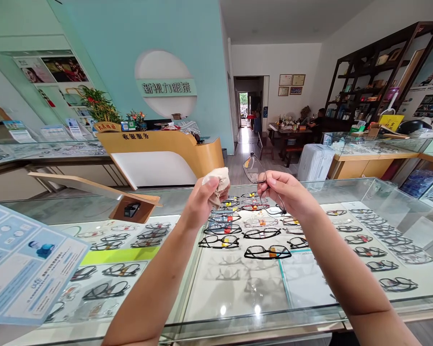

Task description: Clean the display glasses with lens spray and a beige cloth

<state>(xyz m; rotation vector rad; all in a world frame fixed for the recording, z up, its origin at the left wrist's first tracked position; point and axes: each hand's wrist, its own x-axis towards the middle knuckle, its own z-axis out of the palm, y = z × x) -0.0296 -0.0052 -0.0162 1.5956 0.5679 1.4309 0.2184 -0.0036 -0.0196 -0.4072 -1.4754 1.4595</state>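
A crumpled cream-coloured cloth (221,179) is bunched in my left hand (204,196), the thumb pressed over it. My right hand (287,190) pinches a pair of thin-framed eyeglasses (254,169) around the middle. The frame is tilted nearly upright, one lens above the fingers and the other below. Cloth and glasses are apart, both raised above the glass display counter (202,331). Beneath them, inside the counter, rows of eyeglasses (267,252) lie on white panels, some with yellow or red tags.
A wooden stand (130,211) and a blue-and-white printed sign (29,259) stand on the counter at left. Across the floor is a wood-and-white reception desk (151,166). A wrapped silver suitcase (314,163) stands right of centre, with a person (318,120) seated at a table behind.
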